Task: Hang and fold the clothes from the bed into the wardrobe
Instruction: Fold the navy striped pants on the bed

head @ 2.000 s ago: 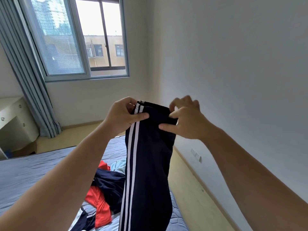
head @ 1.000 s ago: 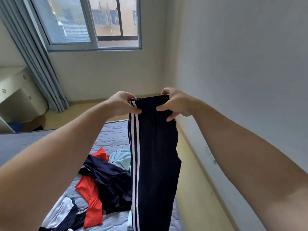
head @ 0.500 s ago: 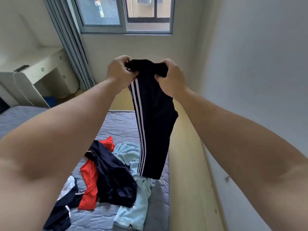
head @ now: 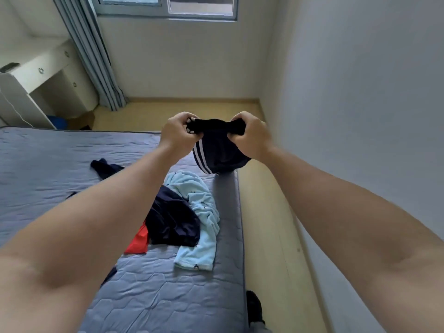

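Between left hand [head: 177, 134] and right hand [head: 252, 138] hang trousers [head: 219, 152], seemingly bunched.

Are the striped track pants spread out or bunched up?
Bunched up: the left hand and right hand grip the track pants gathered into a short bundle.

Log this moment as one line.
phase: folding | left hand: grips track pants | right hand: grips track pants | on bed: light blue garment, navy garment, red garment

Now lower: left hand [head: 177, 134], right hand [head: 253, 137] + striped trousers [head: 219, 153], bottom at bed [head: 72, 152] edge vs. mid-air earlier.
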The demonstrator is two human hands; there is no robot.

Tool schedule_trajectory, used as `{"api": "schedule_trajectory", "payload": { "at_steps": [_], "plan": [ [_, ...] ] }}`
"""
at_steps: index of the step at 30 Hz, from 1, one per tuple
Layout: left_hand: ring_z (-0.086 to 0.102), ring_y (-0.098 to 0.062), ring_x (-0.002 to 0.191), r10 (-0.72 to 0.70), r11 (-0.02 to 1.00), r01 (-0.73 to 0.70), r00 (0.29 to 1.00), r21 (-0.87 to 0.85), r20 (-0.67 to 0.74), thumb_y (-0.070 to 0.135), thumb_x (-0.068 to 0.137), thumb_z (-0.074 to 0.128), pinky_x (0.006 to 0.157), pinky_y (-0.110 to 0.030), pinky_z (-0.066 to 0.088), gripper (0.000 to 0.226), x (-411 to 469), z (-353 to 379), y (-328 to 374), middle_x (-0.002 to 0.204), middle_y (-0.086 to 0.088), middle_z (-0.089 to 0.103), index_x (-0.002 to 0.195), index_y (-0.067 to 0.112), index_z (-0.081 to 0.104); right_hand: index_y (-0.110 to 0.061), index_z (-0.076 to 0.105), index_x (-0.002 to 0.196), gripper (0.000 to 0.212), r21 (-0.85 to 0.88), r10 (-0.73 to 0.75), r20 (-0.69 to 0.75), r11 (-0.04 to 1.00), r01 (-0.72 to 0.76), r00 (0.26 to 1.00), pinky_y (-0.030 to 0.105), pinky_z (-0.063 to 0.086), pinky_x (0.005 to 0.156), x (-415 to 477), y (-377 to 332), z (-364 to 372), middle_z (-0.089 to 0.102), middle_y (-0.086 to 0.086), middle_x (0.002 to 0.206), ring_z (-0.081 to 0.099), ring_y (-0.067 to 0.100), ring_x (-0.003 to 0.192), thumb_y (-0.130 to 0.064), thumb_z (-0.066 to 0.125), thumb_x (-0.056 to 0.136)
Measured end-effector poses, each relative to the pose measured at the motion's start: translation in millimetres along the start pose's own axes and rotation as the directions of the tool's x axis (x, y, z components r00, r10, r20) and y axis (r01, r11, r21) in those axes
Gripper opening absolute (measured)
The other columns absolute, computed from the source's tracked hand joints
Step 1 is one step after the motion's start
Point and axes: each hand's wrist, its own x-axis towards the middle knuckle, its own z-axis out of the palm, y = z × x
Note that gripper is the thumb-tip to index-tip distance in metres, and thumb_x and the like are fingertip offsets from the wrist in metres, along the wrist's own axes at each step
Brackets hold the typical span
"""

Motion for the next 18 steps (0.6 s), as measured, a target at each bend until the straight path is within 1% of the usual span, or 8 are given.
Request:
{"api": "schedule_trajectory", "payload": {
  "at_steps": [4, 6, 8, 9, 12, 14, 16, 18],
  "plan": [
    [0.06, -0.018, 0.08, -0.101, 0.993, 0.09, 0.983, 0.08, 0.151, 0.006, 0.078, 0.078, 0.076, -0.031, 0.052, 0.029, -80, 3, -48, 0.091, 0.004, 0.065, 0.103, 0.02, 0.073, -0.028, 0.062, 0.103, 0.021, -0.069, 0.138, 0.056, 0.989, -0.134, 0.989, 0.021, 0.038, 0.061, -97, 13, 40, 0.066, -0.004, 0.093, 0.058, 0.018, 0.084, -0.022, 0.067, 0.085],
    [0.06, -0.015, 0.079, -0.131, 0.989, 0.112, 0.966, 0.095, 0.224, 0.007, 0.079, 0.078, 0.071, -0.026, 0.049, 0.028, -117, 3, -64, 0.089, 0.007, 0.066, 0.102, 0.023, 0.072, -0.03, 0.059, 0.1, 0.019, -0.074, 0.209, 0.099, 0.977, -0.202, 0.973, 0.024, 0.037, 0.063, -139, 16, 56, 0.066, -0.003, 0.093, 0.058, 0.021, 0.085, -0.02, 0.066, 0.086],
    [0.06, -0.012, 0.077, -0.154, 0.983, 0.119, 0.946, 0.138, 0.284, 0.011, 0.078, 0.078, 0.064, -0.014, 0.045, 0.026, -151, 1, -76, 0.085, 0.01, 0.066, 0.095, 0.028, 0.071, -0.032, 0.057, 0.101, 0.02, -0.089, 0.276, 0.156, 0.96, -0.265, 0.948, 0.025, 0.037, 0.063, -175, 19, 67, 0.065, -0.003, 0.092, 0.058, 0.021, 0.084, -0.021, 0.066, 0.086],
    [0.061, -0.012, 0.076, -0.176, 0.978, 0.13, 0.935, 0.164, 0.308, 0.013, 0.076, 0.078, 0.064, -0.014, 0.046, 0.025, -168, -1, -82, 0.081, 0.011, 0.067, 0.09, 0.031, 0.069, -0.032, 0.057, 0.101, 0.021, -0.105, 0.298, 0.183, 0.953, -0.283, 0.937, 0.025, 0.037, 0.063, -192, 21, 72, 0.064, -0.004, 0.09, 0.057, 0.021, 0.083, -0.022, 0.067, 0.085],
    [0.069, -0.028, 0.071, -0.297, 0.955, 0.261, 0.873, 0.144, 0.387, 0.009, 0.07, 0.076, 0.075, -0.04, 0.061, 0.021, -216, -5, -100, 0.074, -0.005, 0.07, 0.085, 0.022, 0.071, -0.031, 0.06, 0.101, 0.022, -0.144, 0.334, 0.288, 0.942, -0.304, 0.898, 0.023, 0.038, 0.063, -235, 22, 83, 0.064, -0.005, 0.092, 0.059, 0.02, 0.086, -0.023, 0.069, 0.084],
    [0.069, -0.028, 0.065, -0.364, 0.93, 0.35, 0.822, 0.116, 0.438, -0.002, 0.07, 0.072, 0.076, -0.055, 0.062, 0.022, -246, -10, -111, 0.072, -0.012, 0.066, 0.089, 0.01, 0.071, -0.028, 0.064, 0.103, 0.021, -0.179, 0.34, 0.399, 0.94, -0.292, 0.852, 0.022, 0.04, 0.063, -261, 22, 88, 0.064, -0.005, 0.093, 0.06, 0.02, 0.089, -0.024, 0.071, 0.083],
    [0.069, -0.026, 0.062, -0.411, 0.908, 0.394, 0.775, 0.141, 0.481, -0.008, 0.073, 0.07, 0.075, -0.055, 0.062, 0.022, -276, -13, -119, 0.072, -0.012, 0.065, 0.09, 0.006, 0.07, -0.025, 0.068, 0.103, 0.022, -0.233, 0.337, 0.516, 0.94, -0.249, 0.788, 0.021, 0.039, 0.055, -286, 20, 90, 0.062, -0.01, 0.087, 0.059, 0.018, 0.085, -0.025, 0.072, 0.082],
    [0.07, -0.022, 0.061, -0.442, 0.897, 0.385, 0.742, 0.218, 0.505, -0.006, 0.075, 0.07, 0.069, -0.045, 0.064, 0.022, -306, -14, -122, 0.075, -0.012, 0.067, 0.09, 0.011, 0.07, -0.025, 0.068, 0.101, 0.021, -0.282, 0.351, 0.599, 0.934, -0.221, 0.72, 0.021, 0.04, 0.052, -310, 21, 91, 0.063, -0.009, 0.086, 0.061, 0.017, 0.081, -0.026, 0.072, 0.081]
  ]
}}
